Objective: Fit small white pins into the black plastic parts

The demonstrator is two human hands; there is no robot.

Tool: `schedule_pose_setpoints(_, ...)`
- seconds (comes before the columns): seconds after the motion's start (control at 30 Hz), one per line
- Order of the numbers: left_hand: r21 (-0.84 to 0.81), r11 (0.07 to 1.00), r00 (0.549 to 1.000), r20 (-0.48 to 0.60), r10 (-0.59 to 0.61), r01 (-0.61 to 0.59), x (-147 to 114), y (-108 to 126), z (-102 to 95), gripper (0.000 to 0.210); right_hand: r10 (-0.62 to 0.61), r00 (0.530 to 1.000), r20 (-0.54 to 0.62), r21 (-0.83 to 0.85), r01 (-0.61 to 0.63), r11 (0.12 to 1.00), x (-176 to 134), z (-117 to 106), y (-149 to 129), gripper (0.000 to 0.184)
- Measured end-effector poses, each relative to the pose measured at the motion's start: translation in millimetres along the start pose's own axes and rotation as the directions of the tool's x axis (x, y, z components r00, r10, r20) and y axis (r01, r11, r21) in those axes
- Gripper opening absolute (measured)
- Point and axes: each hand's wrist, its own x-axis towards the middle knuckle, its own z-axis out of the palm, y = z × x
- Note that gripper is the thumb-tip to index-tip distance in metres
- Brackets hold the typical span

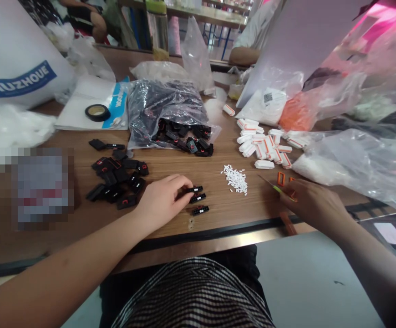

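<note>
My left hand (165, 200) is closed, thumb and fingertips at the end of a black connector housing (195, 189) with white dots along its face. Two like housings, a middle one (198, 198) and a near one (201, 210), lie in a row below it. My right hand (312, 205) is closed around a thin pointed tool (276, 187) with a yellow-green part, its tip toward a pile of small white plugs (236, 180). Small orange rectangular frames (281, 178) lie by the right fingers. The right palm's underside is hidden.
Loose black housings (116, 175) lie left, before a clear bag (170, 114) of more. White-and-orange connectors (264, 148) are heaped at right, beside plastic bags (355, 159). A tape roll (97, 112) rests on a packet. The table edge (225, 231) runs in front of me.
</note>
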Motion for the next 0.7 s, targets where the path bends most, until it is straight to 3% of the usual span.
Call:
schedule_pose_setpoints(0.17, -0.008, 1.000, 1.000, -0.015, 0.028, -0.028, 0, 0, 0.3, 0.009, 0.035, 0.998, -0.051, 0.275, -0.020, 0.961, -3, -5, 21, 0.043)
schedule_pose_setpoints(0.3, -0.011, 1.000, 0.999, -0.018, 0.029, -0.029, 0, 1, -0.2, 0.008, 0.119, 0.992, -0.035, 0.484, -0.087, 0.871, 0, -27, 28, 0.036)
schedule_pose_setpoints(0.43, -0.015, 0.999, 0.999, -0.026, 0.037, -0.038, 0, 1, -0.3, 0.008, 0.097, 0.995, -0.012, 0.631, -0.068, 0.773, 13, -37, 6, 0.034)
schedule_pose_setpoints(0.57, -0.011, 0.999, 0.999, -0.022, 0.039, -0.039, 0, 1, -0.7, 0.008, 0.131, 0.988, -0.076, 0.784, -0.022, 0.621, 21, -46, -22, 0.028)
schedule_pose_setpoints(0.7, -0.010, 1.000, 0.999, -0.014, 0.029, -0.029, 0, 1, -1.3, 0.007, 0.162, 0.984, -0.077, 0.753, -0.050, 0.657, 21, -63, -33, 0.026)
